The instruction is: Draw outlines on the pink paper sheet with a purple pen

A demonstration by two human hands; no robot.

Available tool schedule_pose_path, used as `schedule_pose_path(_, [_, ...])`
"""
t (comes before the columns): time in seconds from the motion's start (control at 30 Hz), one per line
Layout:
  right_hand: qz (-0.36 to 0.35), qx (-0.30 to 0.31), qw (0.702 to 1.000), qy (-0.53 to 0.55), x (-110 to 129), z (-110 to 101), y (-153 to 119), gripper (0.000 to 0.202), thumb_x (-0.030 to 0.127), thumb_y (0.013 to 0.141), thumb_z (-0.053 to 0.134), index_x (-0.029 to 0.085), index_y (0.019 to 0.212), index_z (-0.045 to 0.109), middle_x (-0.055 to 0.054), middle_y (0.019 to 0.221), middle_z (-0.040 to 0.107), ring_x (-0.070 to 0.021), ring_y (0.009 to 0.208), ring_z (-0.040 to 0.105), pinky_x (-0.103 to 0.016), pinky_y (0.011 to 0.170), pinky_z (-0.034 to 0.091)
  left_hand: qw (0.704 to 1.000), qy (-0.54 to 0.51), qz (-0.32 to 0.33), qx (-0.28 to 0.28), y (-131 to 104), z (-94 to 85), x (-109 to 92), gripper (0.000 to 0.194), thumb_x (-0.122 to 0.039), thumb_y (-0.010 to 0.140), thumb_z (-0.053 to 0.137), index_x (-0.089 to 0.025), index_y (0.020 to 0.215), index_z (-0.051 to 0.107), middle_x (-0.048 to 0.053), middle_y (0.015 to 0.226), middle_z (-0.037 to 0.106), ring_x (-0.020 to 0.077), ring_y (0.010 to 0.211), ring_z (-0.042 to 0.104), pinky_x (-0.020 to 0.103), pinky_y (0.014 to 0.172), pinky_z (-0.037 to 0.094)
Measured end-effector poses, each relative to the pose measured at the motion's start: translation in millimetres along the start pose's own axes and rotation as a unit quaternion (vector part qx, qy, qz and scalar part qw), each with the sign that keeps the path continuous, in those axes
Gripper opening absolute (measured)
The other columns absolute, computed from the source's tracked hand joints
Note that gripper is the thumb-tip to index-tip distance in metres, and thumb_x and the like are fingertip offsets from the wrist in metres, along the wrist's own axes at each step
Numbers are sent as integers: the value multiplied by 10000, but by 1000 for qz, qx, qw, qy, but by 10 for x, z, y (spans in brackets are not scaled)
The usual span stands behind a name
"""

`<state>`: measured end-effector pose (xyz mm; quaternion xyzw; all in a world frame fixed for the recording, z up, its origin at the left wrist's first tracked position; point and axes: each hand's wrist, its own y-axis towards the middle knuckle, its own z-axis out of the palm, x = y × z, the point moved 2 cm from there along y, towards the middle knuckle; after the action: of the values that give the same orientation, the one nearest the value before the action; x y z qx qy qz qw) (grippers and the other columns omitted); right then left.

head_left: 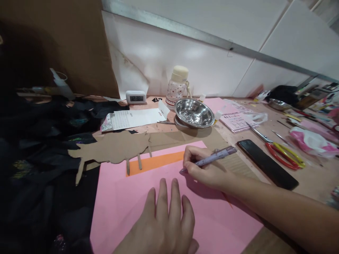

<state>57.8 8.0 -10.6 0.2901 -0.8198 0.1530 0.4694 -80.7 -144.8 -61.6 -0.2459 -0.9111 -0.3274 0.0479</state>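
Observation:
A large pink sheet of paper (116, 197) lies in front of me, with an orange sheet (156, 161) showing in a strip near its top. My left hand (166, 215) rests flat on the pink paper, fingers spread. In my right hand (201, 165) is a purple pen (217, 155), its tip at or just above the paper. A cardboard animal cutout (113, 146) with thin legs lies at the upper left, its legs overlapping the paper's top edge. Under the papers, a piece of brown cardboard (217, 139) shows.
Behind the paper stand a steel bowl (194, 113), a clear bottle (177, 86) and a small digital clock (136, 97). A white calendar card (137, 118) lies nearby. To the right are a black phone (267, 164) and red-yellow-handled scissors (283, 155). Dark cloth (47, 197) covers the left side.

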Motion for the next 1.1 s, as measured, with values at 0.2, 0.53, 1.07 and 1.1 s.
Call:
schedule_pose_path(0.2, [28, 16, 998, 46, -24, -19, 13, 122, 187, 726, 625, 239, 682, 523, 40, 632, 590, -135, 566, 570, -268, 556, 509, 1000, -2, 8, 0, 8, -19, 19, 506, -595, 1022, 552, -151, 1232, 674, 241, 1287, 773, 426, 1118, 779, 505, 871, 583])
schedule_pose_path(0.53, [89, -31, 988, 121, 141, -9, 68, 84, 284, 827, 714, 223, 837, 657, 39, 625, 643, -114, 494, 608, -194, 432, 447, 999, 9, 5, -30, -17, -28, -38, 473, -501, 1047, 556, -111, 1244, 736, 188, 1219, 810, 394, 1116, 784, 485, 867, 593])
schedule_pose_path(1.07, [87, 6, 984, 154, 148, 376, 100, 207, 158, 851, 679, 238, 720, 541, 65, 639, 584, -117, 567, 575, -246, 534, 480, 998, 22, 9, -52, 56, -81, 5, 450, -386, 1080, 440, -74, 1180, 749, 158, 1116, 836, 373, 1031, 779, 492, 864, 532])
schedule_pose_path(1.1, [82, 8, 986, 145, 150, 370, 102, 210, 155, 848, 681, 238, 718, 538, 66, 635, 580, -117, 561, 572, -249, 530, 471, 998, 27, 12, -51, 51, -81, 1, 450, -380, 1083, 431, -77, 1178, 749, 151, 1112, 838, 364, 1028, 777, 486, 870, 528])
